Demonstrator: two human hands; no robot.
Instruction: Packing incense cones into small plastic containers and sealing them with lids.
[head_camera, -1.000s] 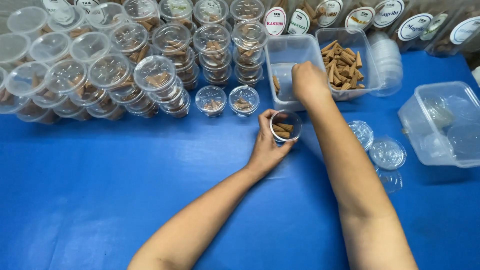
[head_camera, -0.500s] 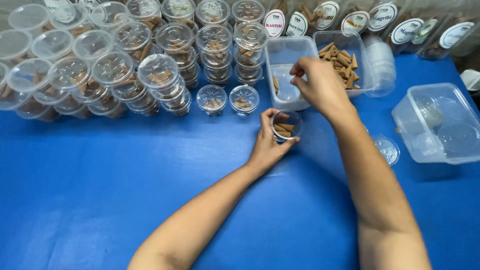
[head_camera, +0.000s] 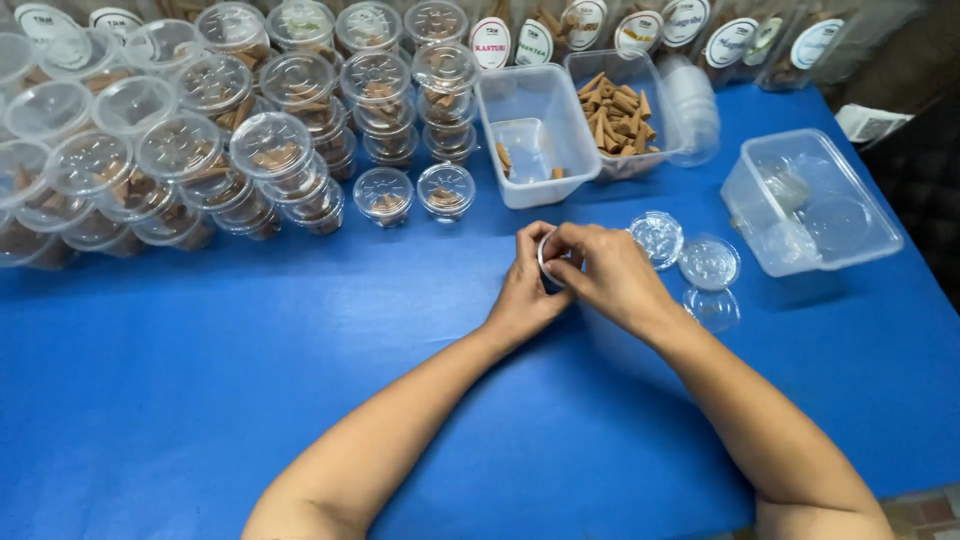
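My left hand (head_camera: 525, 290) grips a small clear plastic cup (head_camera: 548, 256) on the blue table, tilted toward me. My right hand (head_camera: 610, 272) is closed over the cup's mouth, hiding what is inside; whether it holds anything I cannot tell. Behind them stand two clear rectangular tubs: the left tub (head_camera: 535, 130) with a few brown cone-shaped sticks, the right tub (head_camera: 625, 110) with a heap of them. Loose round clear lids (head_camera: 658, 238) lie just right of my right hand.
Several stacks of lidded clear cups with brown cones (head_camera: 270, 150) fill the back left. Two single lidded cups (head_camera: 446, 190) stand in front of them. A larger clear tub of lids (head_camera: 810, 205) sits at the right. Labelled bags (head_camera: 690, 25) line the back edge.
My right hand came back from the tubs down to the cup and now covers its mouth. The left hand stayed on the cup. The camera view shifted right.
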